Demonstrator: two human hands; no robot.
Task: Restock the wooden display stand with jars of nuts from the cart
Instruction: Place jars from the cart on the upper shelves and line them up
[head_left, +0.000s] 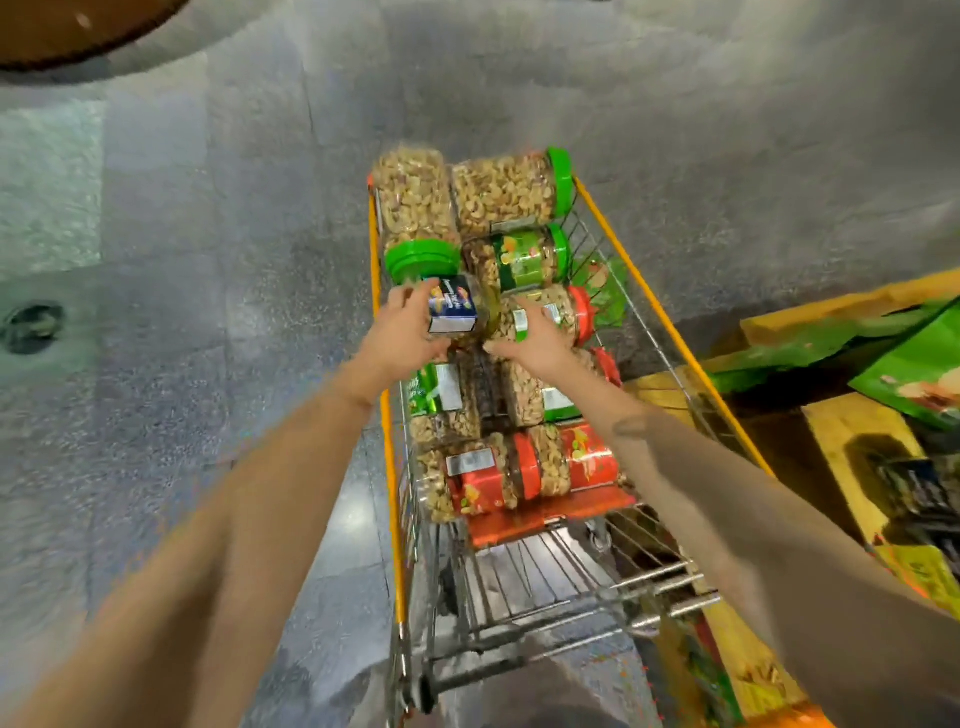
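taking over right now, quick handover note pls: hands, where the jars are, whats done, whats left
Left hand grips the blue-label jar on the load in the cart. Right hand is at that jar's other side; grip too blurred to tell.
Green-lid jars and red-lid jars lie on their sides in the cart; the wooden display stand is to its right.
Done: cannot tell. Left: move this jar to the stand, then the rest.
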